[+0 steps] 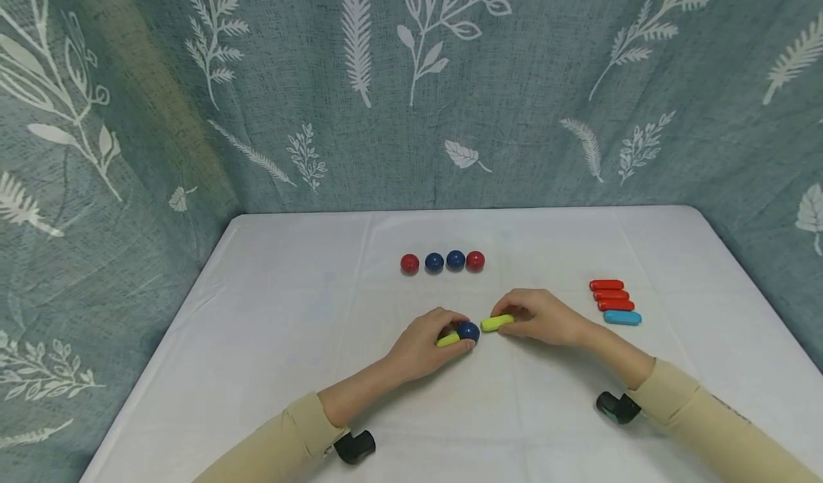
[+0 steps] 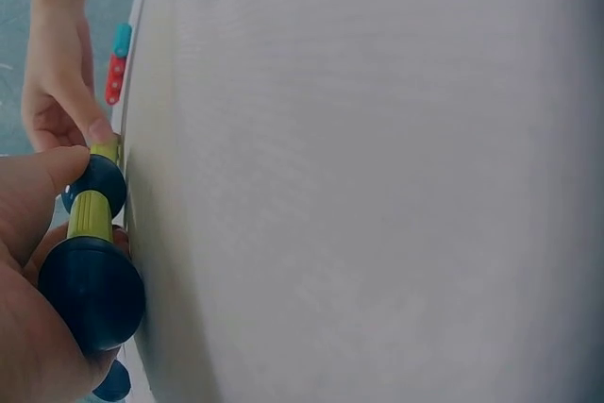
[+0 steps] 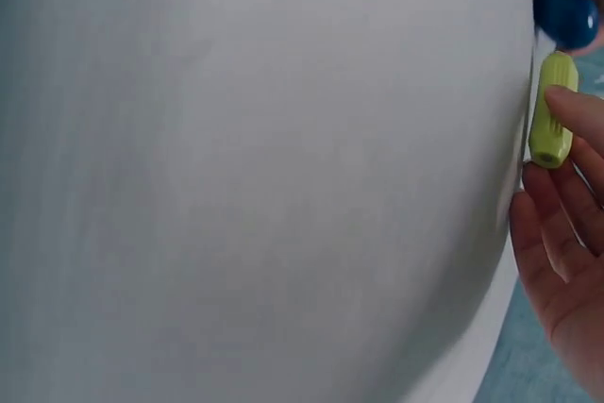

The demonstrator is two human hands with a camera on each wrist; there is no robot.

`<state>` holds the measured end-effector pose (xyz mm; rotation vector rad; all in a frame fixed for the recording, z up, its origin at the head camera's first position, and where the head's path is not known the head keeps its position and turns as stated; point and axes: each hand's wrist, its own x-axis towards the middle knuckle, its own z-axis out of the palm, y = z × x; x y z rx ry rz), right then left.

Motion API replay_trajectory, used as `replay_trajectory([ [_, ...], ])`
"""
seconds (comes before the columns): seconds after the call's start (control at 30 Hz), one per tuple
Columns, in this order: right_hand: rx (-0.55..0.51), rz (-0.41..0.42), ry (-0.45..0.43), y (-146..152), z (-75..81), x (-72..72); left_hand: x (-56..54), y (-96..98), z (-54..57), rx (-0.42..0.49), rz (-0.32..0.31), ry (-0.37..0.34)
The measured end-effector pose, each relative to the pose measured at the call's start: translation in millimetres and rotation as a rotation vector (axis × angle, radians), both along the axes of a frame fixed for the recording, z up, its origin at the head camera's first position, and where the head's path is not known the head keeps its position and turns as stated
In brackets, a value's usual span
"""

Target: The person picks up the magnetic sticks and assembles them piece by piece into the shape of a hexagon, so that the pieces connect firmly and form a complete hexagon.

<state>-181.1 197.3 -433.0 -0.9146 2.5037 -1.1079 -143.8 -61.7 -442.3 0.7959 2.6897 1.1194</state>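
My left hand (image 1: 427,344) grips a yellow-green rod (image 2: 90,216) with a blue ball at each end. One blue ball (image 1: 469,332) faces the other hand; the nearer ball (image 2: 92,294) shows in the left wrist view but is hidden by the hand from above. Between thumb and fingers, my right hand (image 1: 543,316) pinches a second yellow-green rod (image 3: 554,110), its tip pointing at the blue ball (image 3: 566,14). A narrow gap seems to part the tip from the ball in the head view; whether they touch I cannot tell.
Behind the hands, a row holds a red ball (image 1: 409,264), two blue balls (image 1: 434,263) and another red ball (image 1: 475,261). Red rods (image 1: 613,295) and a light-blue rod (image 1: 622,317) lie at the right. A white cloth (image 1: 289,276) covers the table; a patterned curtain (image 1: 398,154) hangs behind.
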Motion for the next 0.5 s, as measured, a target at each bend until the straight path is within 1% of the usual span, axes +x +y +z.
replay_trajectory([
  [0.1, -0.030, 0.023, -0.002, -5, -0.5, 1.5, 0.3, -0.3, -0.3, 0.010, -0.006, 0.000],
  [0.27, -0.032, 0.028, 0.009, -8, -0.1, 3.3, 1.0, -0.9, 1.0, 0.008, -0.011, -0.001],
  [0.4, -0.040, 0.028, 0.004, -9, -0.8, 5.3, 2.3, 0.5, 4.4, -0.066, -0.009, 0.030],
  [0.5, -0.062, 0.039, -0.002, -13, -1.3, 6.5, 2.7, 3.4, 6.8, -0.131, -0.018, 0.098],
])
